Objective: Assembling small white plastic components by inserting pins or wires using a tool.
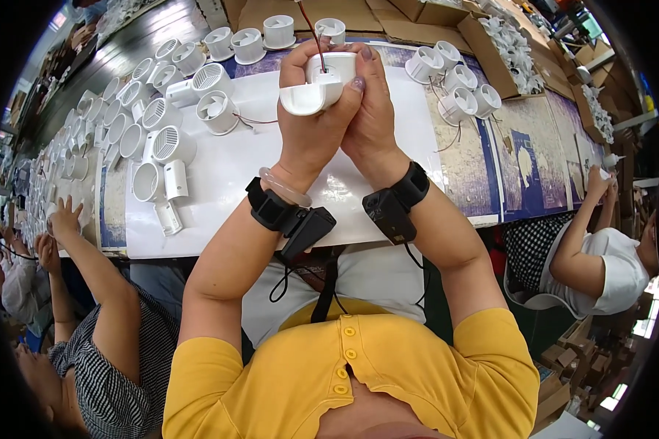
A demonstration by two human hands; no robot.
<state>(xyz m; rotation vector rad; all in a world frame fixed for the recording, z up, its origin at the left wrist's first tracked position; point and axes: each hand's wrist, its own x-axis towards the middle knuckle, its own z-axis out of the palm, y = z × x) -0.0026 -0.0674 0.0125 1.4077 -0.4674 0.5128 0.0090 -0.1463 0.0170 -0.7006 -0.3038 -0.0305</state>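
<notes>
Both hands meet above the white work mat (pixel 220 175), raised off it: the left hand (pixel 311 121) is wrapped around a white plastic fan housing (pixel 321 84), its curved handle piece jutting out to the left, while the right hand (pixel 370 110) closes on the same housing from the other side, thumb over the top edge. Red and black wires (pixel 316 33) rise from the top of the part, between the thumbs. For this pressing-together step, it seems wise to keep the wires clear of the seam, squeeze evenly from both sides, and keep the housing square so its halves seat flush. Left of the hands on the mat sit finished small fan units (pixel 216 111) and loose white handle pieces (pixel 174 179); more fan housings (pixel 458 91) stand to the right. Co-workers' arms show at both edges.
</notes>
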